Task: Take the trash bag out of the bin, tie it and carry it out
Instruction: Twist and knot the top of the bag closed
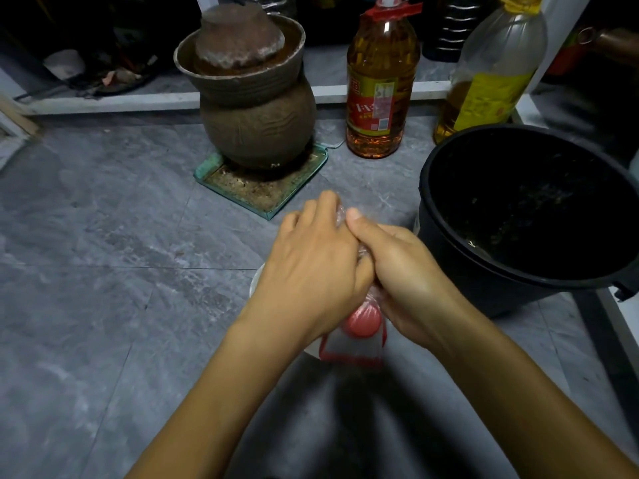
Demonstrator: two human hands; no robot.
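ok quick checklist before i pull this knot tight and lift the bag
1. Bag out of bin: ok, black bin holds no bag.
2. Both hands on the neck: ok, left hand and right hand clasp the clear trash bag.
3. Knot finished: cannot tell, hidden by fingers.
4. Bag free of leaks: cannot tell.
5. Lift path: ok, clay jar and oil bottle stand apart.
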